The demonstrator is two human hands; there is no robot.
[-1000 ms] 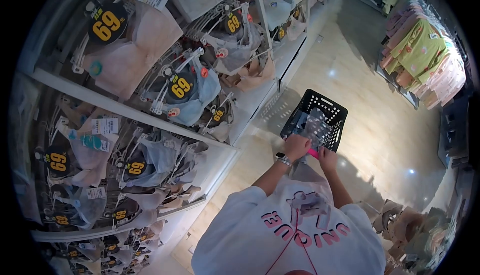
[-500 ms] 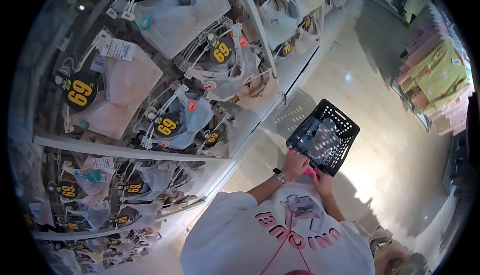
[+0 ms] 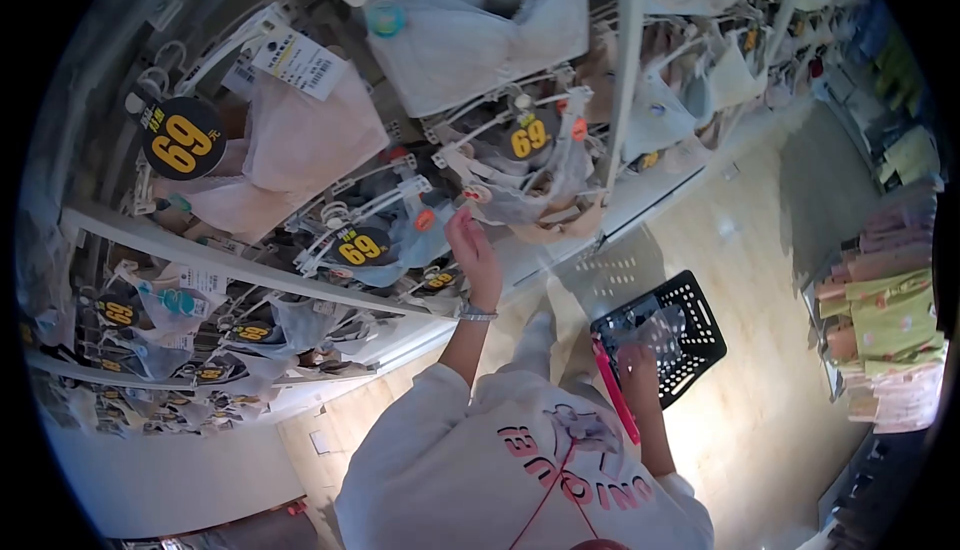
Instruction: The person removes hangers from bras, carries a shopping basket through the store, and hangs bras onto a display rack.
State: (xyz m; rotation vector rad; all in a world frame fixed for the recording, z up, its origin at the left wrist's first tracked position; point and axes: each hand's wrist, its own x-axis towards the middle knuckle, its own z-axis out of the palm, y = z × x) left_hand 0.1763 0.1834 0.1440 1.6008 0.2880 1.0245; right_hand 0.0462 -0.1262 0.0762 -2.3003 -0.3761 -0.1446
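Head view: my left hand (image 3: pixel 475 255), fingers loosely apart, is near the blue bra (image 3: pixel 415 248); gentle touch is better. My right hand (image 3: pixel 638 375) is at near edge of the basket (image 3: pixel 692 300); its grip I cannot tell.

A person's left hand (image 3: pixel 476 258), fingers loosely extended, is raised beside hanging bras (image 3: pixel 548 182) near the frame's center; the right hand (image 3: pixel 638 370), right of center, is at a pink-handled black basket (image 3: pixel 702 330).
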